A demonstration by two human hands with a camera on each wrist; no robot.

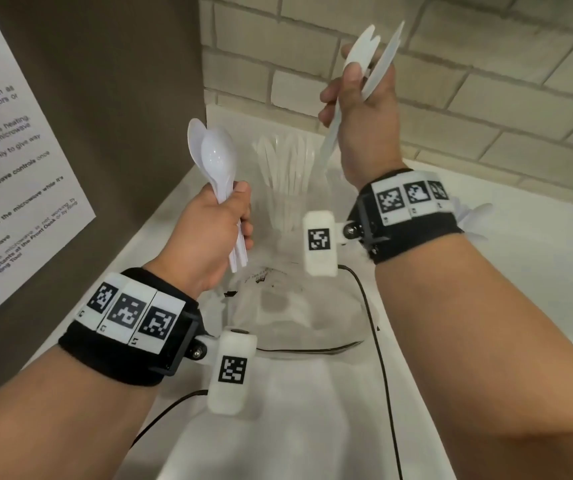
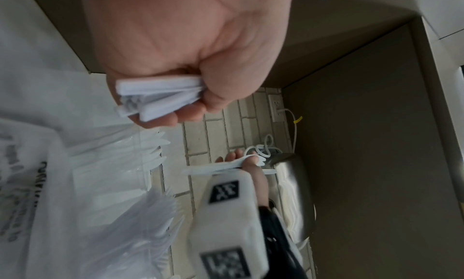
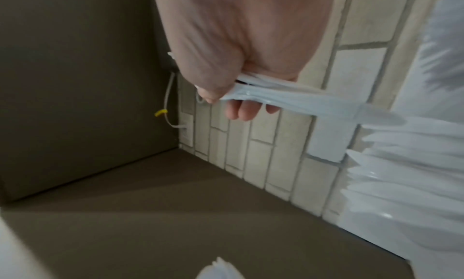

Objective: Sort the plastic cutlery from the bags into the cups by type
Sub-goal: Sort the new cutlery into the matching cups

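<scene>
Above the counter (image 1: pixel 313 410): left hand (image 1: pixel 209 233) gripped spoons (image 1: pixel 217 161), bowls up, upright; right hand (image 1: pixel 358 109) gripped mixed cutlery (image 1: pixel 371 60), tips tilted up-right.

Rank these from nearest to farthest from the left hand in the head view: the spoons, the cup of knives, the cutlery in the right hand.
1. Spoons: gripped in the left hand itself.
2. Cup of knives: just to its right, on the counter.
3. Fork and knife: farthest, raised up in the right hand.
</scene>
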